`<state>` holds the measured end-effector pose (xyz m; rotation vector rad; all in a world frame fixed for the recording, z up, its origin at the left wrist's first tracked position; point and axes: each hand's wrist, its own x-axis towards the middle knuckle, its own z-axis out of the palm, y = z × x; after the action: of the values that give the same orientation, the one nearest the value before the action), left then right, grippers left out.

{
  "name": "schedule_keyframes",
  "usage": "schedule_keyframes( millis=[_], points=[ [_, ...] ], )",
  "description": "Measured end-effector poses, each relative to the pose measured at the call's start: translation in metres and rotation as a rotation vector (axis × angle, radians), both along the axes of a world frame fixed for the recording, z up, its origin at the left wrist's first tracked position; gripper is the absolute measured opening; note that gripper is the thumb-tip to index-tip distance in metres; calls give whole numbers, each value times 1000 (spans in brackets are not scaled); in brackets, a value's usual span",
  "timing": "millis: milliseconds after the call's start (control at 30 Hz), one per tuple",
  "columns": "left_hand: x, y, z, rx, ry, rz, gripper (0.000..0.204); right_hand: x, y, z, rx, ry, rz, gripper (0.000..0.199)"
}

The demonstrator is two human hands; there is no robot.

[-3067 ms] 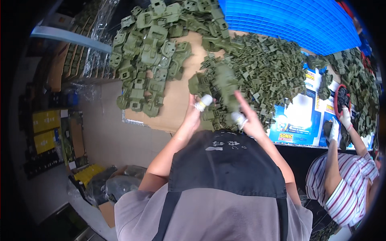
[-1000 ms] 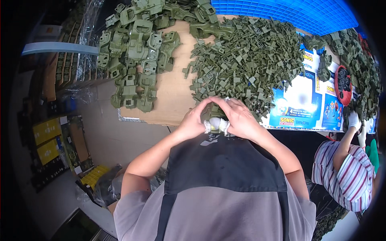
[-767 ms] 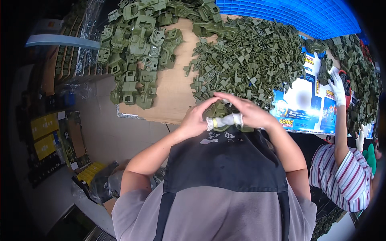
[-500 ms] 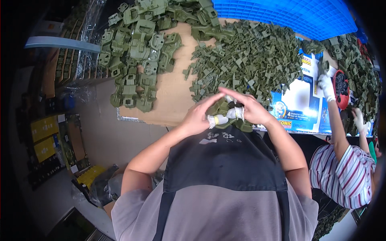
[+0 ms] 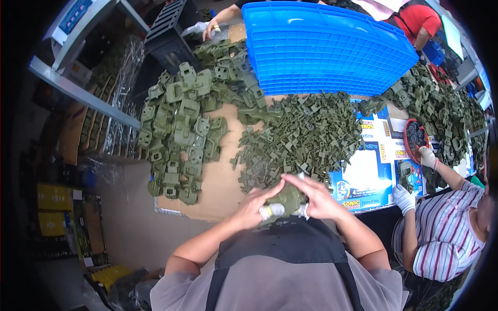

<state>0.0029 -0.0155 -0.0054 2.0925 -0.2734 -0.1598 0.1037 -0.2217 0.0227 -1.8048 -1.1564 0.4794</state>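
Note:
Close to my apron, at the table's near edge, my left hand [image 5: 255, 206] and my right hand [image 5: 317, 199] hold an olive-green moulded plastic shell [image 5: 289, 199], which looks like a toy vehicle body. My fingertips meet above its far side, and the thumbs press on it from the near side. White coverings wrap both thumbs. The underside of the shell and any small piece on it are hidden. Just beyond my hands spreads a heap of small green plastic parts [image 5: 306, 135].
Larger green shells [image 5: 181, 129] are piled at the left on the cardboard-covered table [image 5: 220, 171]. A blue crate [image 5: 332, 52] stands at the back. On the right, a co-worker in a striped shirt [image 5: 441, 236] reaches to a red basin [image 5: 408, 139] of dark parts.
The view has tilted up, showing more of the far table. My hands stay around the shell, their grip slightly shifted. The co-worker's gloved hands have moved, one now at the red basin.

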Motion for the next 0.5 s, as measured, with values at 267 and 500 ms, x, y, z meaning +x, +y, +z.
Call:
schedule_keyframes(
  millis=[267, 500],
  points=[
    [-12, 32, -14, -257, 212, 95, 102, -29, -37, -58, 110, 370, -320, 73],
    [-12, 2, -25, -201, 85, 202, 101, -32, -68, -62, 109, 450, -315, 66]
  ],
)
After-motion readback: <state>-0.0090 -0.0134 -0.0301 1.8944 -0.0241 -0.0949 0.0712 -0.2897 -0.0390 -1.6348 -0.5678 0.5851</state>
